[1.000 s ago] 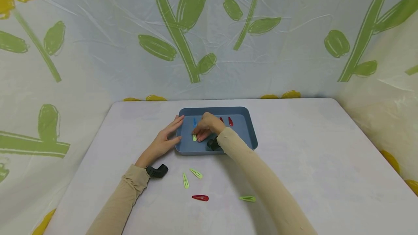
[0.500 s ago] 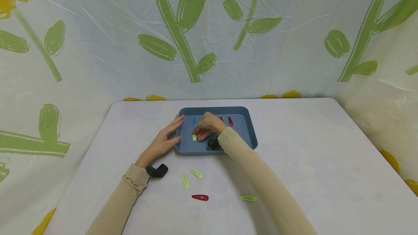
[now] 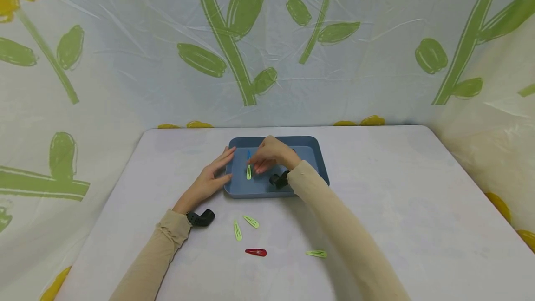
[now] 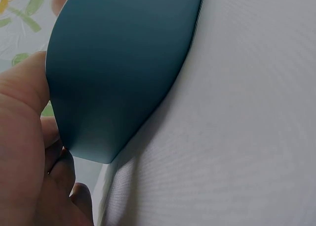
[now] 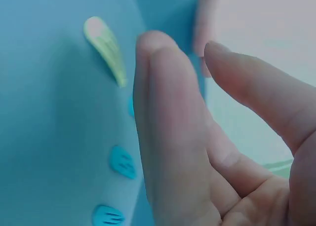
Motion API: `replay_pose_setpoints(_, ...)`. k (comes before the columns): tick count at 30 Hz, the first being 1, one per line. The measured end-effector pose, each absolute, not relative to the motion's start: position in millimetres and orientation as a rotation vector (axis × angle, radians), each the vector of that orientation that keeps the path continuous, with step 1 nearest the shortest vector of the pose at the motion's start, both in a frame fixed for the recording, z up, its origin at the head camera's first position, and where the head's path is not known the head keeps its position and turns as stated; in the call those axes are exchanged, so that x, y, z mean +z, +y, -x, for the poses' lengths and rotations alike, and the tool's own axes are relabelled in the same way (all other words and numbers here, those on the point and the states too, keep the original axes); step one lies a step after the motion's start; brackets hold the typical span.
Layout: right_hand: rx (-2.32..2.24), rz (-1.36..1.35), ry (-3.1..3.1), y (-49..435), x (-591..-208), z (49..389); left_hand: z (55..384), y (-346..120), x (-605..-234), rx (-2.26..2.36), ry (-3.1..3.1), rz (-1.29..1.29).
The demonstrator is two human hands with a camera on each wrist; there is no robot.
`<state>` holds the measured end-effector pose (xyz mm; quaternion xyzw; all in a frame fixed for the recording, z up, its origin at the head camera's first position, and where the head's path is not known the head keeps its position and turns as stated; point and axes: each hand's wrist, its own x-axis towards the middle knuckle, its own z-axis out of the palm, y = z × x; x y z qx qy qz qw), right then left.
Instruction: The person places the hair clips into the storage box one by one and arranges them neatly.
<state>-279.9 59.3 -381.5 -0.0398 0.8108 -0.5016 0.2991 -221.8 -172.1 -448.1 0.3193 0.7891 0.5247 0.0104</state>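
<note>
A blue-grey tray sits on the table. My left hand lies at its left side, fingers stretched along the rim and thumb near the front corner; in the left wrist view the thumb touches the tray wall. Over the tray hovers my right hand, holding nothing, with a gap between thumb and fingertips in the right wrist view. A light green snap hair clip lies in the tray just below those fingertips. Behind it is a blue hair clip. More blue clips show in the right wrist view.
On the table in front of the tray lie two light green hair clips, a red hair clip and another green clip beside my right sleeve. A flowered sheet hangs behind the table.
My right hand has let go of the green hair clip in the tray and moved slightly up and right, now covering the red clips there. The left hand has stayed put.
</note>
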Motion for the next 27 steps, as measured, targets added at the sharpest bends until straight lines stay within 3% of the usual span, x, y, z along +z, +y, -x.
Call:
replay_pose_setpoints(11,-1.349,0.429,2.343,76.9,-361.4,259.9,220.7,-171.5,-446.6,1.642,2.463,-1.007)
replay_pose_setpoints(27,-1.234,0.728,2.464,84.4,-354.9,204.5,219.5,-170.9,-445.5,1.63,2.48,-0.994)
